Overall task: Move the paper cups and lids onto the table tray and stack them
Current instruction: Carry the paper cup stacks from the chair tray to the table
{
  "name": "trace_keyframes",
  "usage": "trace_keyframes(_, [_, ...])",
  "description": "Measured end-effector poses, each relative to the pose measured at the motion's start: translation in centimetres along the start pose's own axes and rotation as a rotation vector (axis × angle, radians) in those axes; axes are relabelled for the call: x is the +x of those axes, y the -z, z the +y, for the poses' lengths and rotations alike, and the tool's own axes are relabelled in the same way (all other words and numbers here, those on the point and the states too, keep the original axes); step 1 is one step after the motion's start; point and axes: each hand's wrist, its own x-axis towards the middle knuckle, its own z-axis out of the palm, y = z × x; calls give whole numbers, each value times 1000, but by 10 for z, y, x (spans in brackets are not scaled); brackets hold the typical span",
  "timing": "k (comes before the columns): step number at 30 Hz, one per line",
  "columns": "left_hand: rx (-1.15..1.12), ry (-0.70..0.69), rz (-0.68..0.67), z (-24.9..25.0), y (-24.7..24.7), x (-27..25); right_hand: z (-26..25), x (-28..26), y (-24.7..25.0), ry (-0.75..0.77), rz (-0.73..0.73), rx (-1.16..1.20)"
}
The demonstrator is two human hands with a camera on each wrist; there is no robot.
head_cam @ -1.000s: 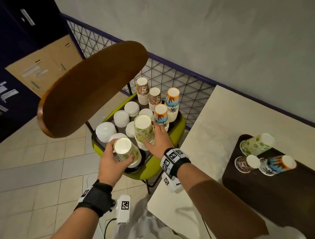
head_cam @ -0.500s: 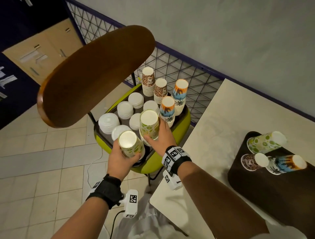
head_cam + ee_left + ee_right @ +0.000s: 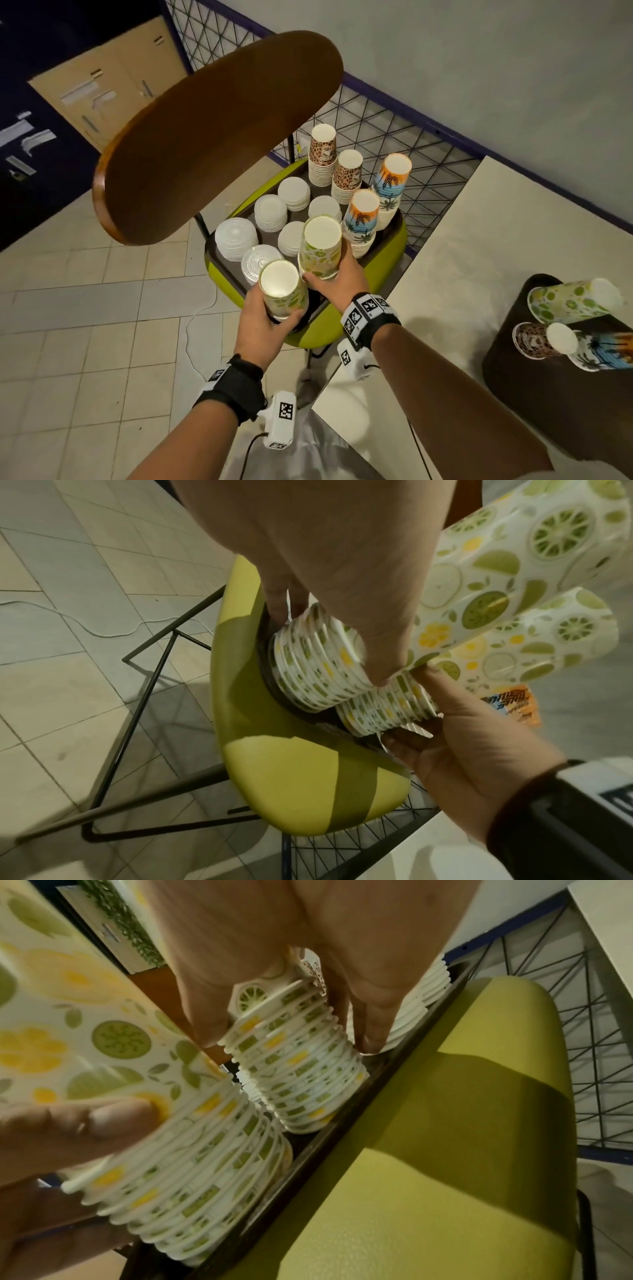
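Note:
Two stacks of lime-print paper cups stand at the near edge of the dark tray (image 3: pixel 236 265) on the green chair. My left hand (image 3: pixel 274 318) grips the nearer stack (image 3: pixel 282 291) low down, just above its rims (image 3: pixel 318 664). My right hand (image 3: pixel 337 277) grips the other lime stack (image 3: pixel 320 250) by its rims (image 3: pixel 298 1064). Both stacks lean, with their bottoms at the tray edge. On the table to the right, the dark table tray (image 3: pixel 565 394) holds a lime cup (image 3: pixel 572 301), a leopard cup (image 3: pixel 534 339) and a palm cup (image 3: pixel 603 349), all lying on their sides.
Leopard stacks (image 3: pixel 322 157), palm stacks (image 3: pixel 394 185) and piles of white lids (image 3: pixel 236 236) fill the chair tray. The wooden chair back (image 3: pixel 219 137) rises over its left side. A wire fence (image 3: pixel 428 144) runs behind, and the pale table (image 3: pixel 479 257) adjoins the chair.
My right hand has wrapped round its lime stack, which it only touched a second ago. My left hand keeps its grip. My view has come closer.

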Motion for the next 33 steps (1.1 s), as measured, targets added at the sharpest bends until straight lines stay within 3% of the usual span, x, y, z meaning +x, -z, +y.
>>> trace_keyframes(16, [47, -116, -14, 8, 1, 2, -3, 7, 1, 34, -8, -28])
trace_keyframes(33, [85, -66, -49, -5, -2, 5, -5, -1, 14, 8, -108, 7])
